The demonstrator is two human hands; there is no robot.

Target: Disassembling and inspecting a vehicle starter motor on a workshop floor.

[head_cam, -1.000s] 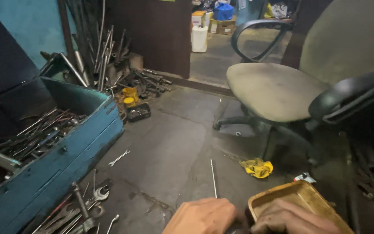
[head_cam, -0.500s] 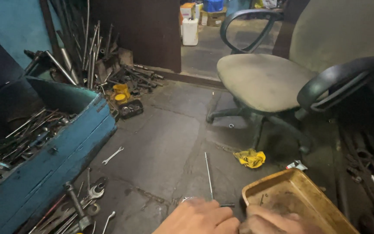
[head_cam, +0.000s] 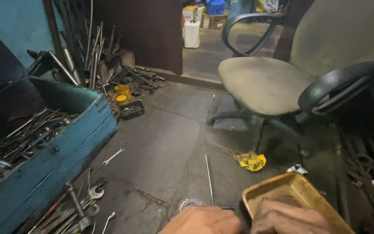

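Note:
Only the backs of my hands show at the bottom edge. My left hand (head_cam: 204,221) and my right hand (head_cam: 288,219) are close together, knuckles up and fingers curled under. A small dark piece (head_cam: 228,208) pokes out between them; what holds it is hidden. My right hand lies over the near corner of a grimy yellow tray (head_cam: 282,190). Just beyond my left hand, a round metal ring (head_cam: 191,203) and a thin steel rod (head_cam: 208,178) lie on the concrete floor.
A blue wooden toolbox (head_cam: 61,151) full of wrenches stands at the left, with loose spanners (head_cam: 81,203) before it and one wrench (head_cam: 112,156) apart. An office chair (head_cam: 269,84) stands at the right, a yellow rag (head_cam: 250,160) near its base. Rods and scrap (head_cam: 96,60) lean at the back.
My view has swung a little, so the chair and toolbox shifted in frame. Both hands stay together at the bottom edge beside the tray.

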